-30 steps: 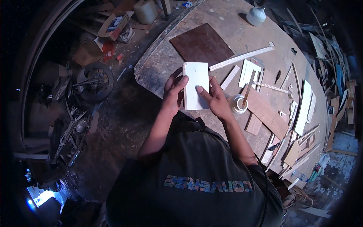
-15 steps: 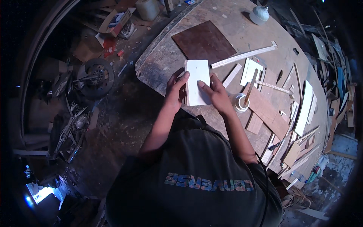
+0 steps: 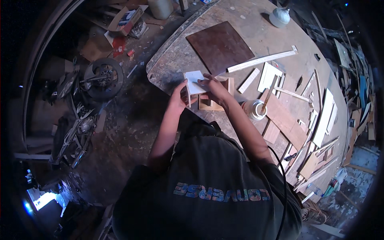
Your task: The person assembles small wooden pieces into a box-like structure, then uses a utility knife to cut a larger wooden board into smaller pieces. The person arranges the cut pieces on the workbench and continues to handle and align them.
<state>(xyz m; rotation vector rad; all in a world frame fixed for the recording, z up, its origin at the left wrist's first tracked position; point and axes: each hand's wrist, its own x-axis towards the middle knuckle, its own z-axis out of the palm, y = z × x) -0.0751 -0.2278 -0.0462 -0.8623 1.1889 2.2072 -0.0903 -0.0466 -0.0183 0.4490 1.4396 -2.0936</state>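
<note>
A small wooden piece with a white top panel (image 3: 194, 81) is held between my two hands over the near corner of the workbench. It is tilted, and a bare wooden side shows below the white face. My left hand (image 3: 179, 97) grips its left edge. My right hand (image 3: 216, 90) closes on its right side, with fingers over the white panel. Below and right of it, partly covered by my right hand, is a pale wooden part (image 3: 214, 107) with an upright; whether it joins the held piece I cannot tell.
A dark brown board (image 3: 220, 47) lies beyond my hands. To the right stands an open white tub (image 3: 254, 109) with a stick (image 3: 269, 95) in it. Wood offcuts (image 3: 286, 124) spread along the bench's right. A wheel (image 3: 105, 79) sits on the cluttered floor at left.
The white panel has turned from facing up at full length to a tilted, shorter view, slightly left. A wooden side and the pale wooden part have come into sight. My right hand has shifted left across the panel.
</note>
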